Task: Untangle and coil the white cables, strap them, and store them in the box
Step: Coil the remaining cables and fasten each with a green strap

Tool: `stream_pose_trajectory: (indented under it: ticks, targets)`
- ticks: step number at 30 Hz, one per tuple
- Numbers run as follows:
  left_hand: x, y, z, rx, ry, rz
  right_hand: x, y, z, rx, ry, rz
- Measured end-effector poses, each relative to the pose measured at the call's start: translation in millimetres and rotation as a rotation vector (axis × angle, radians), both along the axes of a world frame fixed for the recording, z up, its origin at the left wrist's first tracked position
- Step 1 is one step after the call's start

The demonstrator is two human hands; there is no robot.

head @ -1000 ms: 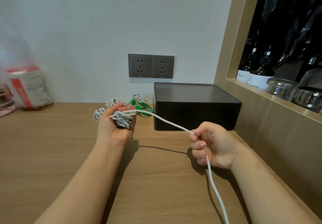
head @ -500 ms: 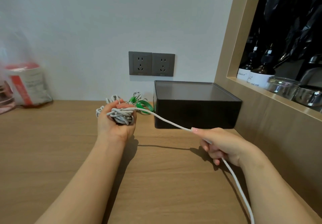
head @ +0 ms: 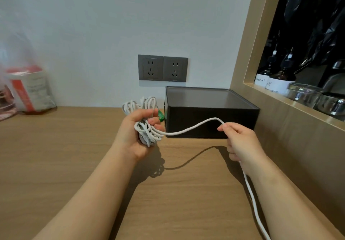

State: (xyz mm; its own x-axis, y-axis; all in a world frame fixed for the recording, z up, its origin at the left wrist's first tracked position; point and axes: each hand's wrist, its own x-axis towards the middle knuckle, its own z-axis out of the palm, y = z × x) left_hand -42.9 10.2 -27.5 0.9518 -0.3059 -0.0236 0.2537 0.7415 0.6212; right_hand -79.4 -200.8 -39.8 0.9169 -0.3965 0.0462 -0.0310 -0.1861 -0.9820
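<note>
My left hand (head: 137, 134) grips a bundle of coiled white cable (head: 148, 132) above the wooden desk. One strand of that white cable (head: 190, 129) sags from the bundle across to my right hand (head: 240, 141), which pinches it between thumb and fingers; the rest trails down past my wrist and off the bottom edge. More white cable loops (head: 142, 103) and a green strap (head: 161, 115) lie behind my left hand, partly hidden by it. The black box (head: 209, 112) stands against the wall, lid shut.
The wooden desk (head: 56, 155) spreads left and front. A red and white bag (head: 28, 88) leans on the wall at far left. Two grey wall sockets (head: 162, 68) sit above the box. A wood-framed niche at right holds dark bottles (head: 280, 75) and glass jars (head: 302, 95).
My right hand rose and moved inward, so the taut strand now sags in an arc. My left hand lifted and turned the bundle toward me.
</note>
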Motion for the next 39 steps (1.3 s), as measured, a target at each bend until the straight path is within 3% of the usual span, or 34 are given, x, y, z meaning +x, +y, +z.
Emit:
stream_pose_trajectory:
  ticks: [7, 15, 21, 26, 30, 39]
  targets:
    - [-13, -13, -4, 0.391, -0.131, -0.179, -6, 9, 5, 0.012, -0.011, -0.008]
    - [-16, -26, -13, 0.77, -0.265, -0.113, -3, 19, 0, -0.2, -0.06, 0.022]
    - [-20, -33, -10, 0.826, -0.304, -0.061, 5, 22, -8, -0.288, -0.166, -0.021]
    - [-20, -39, -13, 1.017, -0.404, 0.041, 4, 24, -9, -0.405, -0.238, -0.043]
    - [-23, -44, -16, 1.075, -0.461, 0.035, 3, 28, -7, -0.39, -0.253, -0.001]
    - [-20, -43, -18, 1.184, -0.467, 0.067, 2, 29, -4, -0.155, -0.267, -0.042]
